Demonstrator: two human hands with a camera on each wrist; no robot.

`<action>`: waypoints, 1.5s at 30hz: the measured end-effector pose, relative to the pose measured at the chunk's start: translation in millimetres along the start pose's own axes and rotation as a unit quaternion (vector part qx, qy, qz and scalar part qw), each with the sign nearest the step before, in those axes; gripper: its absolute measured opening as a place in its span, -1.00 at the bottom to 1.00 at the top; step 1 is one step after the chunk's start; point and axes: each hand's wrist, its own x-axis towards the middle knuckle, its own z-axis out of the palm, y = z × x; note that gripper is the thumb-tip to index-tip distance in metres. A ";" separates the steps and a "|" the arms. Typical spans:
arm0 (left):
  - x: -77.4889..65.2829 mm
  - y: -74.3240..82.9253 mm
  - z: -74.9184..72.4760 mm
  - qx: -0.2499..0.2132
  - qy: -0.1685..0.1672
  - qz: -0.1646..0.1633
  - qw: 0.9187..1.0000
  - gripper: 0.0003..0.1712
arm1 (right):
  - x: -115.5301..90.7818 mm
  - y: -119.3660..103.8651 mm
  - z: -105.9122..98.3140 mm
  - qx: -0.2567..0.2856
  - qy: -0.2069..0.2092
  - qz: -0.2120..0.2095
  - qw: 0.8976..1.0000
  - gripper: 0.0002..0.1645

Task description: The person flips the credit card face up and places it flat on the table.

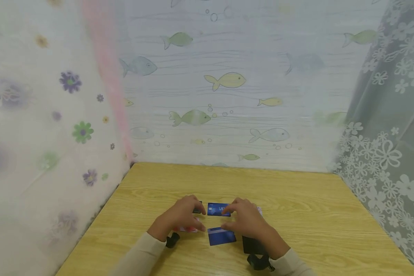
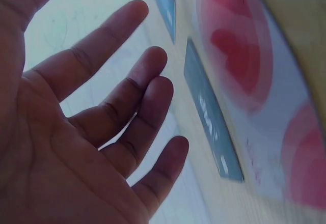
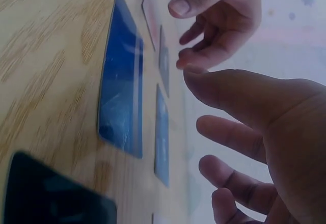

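In the head view, a blue card with "VIP" lettering [image 1: 214, 211] lies beyond a second blue card bearing a pale stripe [image 1: 222, 237]. My left hand [image 1: 181, 214] hovers left of them, fingers relaxed and holding nothing. It partly covers a dark card [image 1: 198, 205] and a card with red shapes [image 1: 189, 230], seen larger as a white card with red patches [image 2: 239, 56] in the left wrist view. To the right, my right hand [image 1: 245, 217] hangs over the blue cards' right ends, fingers loosely bent around nothing. The striped card [image 3: 118, 81] lies flat below it.
A black flat item [image 1: 251, 246] lies under my right forearm, and a pale patterned piece [image 1: 260, 210] shows past the right hand. The wood-grain table [image 1: 227, 184] meets a fish-print curtain [image 1: 193, 145] at the back. Black straps [image 1: 258, 262] sit at both wrists.
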 end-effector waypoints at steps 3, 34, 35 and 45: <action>2.2 7.9 6.1 0.030 0.000 0.001 1.000 -0.54 | -4.0 6.6 -1.5 0.014 -0.013 0.006 1.000 -0.57; 1.7 28.9 25.3 0.110 -0.006 -0.014 0.994 -0.54 | -14.8 12.5 4.6 0.019 -0.056 0.011 0.998 -0.47; 1.7 28.6 25.4 0.108 -0.006 -0.015 0.994 -0.53 | -14.8 12.1 4.9 0.018 -0.057 0.011 0.998 -0.47; -1.9 28.2 24.5 0.058 -0.020 -0.038 0.997 -0.50 | -14.4 11.4 6.3 -0.012 -0.056 -0.002 0.998 -0.46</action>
